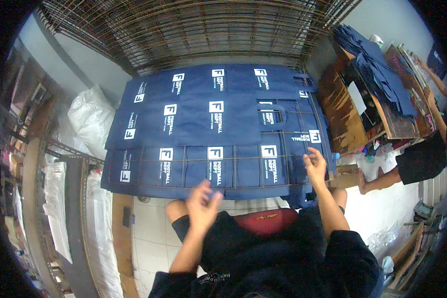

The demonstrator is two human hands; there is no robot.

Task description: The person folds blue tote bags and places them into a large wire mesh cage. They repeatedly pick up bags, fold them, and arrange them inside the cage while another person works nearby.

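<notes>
Navy fabric bags (189, 124) with white printing lie in overlapping rows before me, and a loop handle (281, 117) shows on one at the right. Thin rusty wires of a rack (185, 171) cross the nearest row. My left hand (202, 204), slightly blurred, hovers at the near edge with its fingers apart and nothing in it. Over the right end of the near row is my right hand (315, 166), fingers loosely bent and apart, holding nothing visible. Whether its fingertips touch the fabric or a wire I cannot tell.
More wire racks (193, 32) rise at the back. A wooden cabinet (342, 94) at the right bears a pile of dark fabric (375, 64); a co-worker's arm (434, 107) and leg (382, 180) show beyond. White sacks (90, 116) and metal shelving (74, 198) stand left.
</notes>
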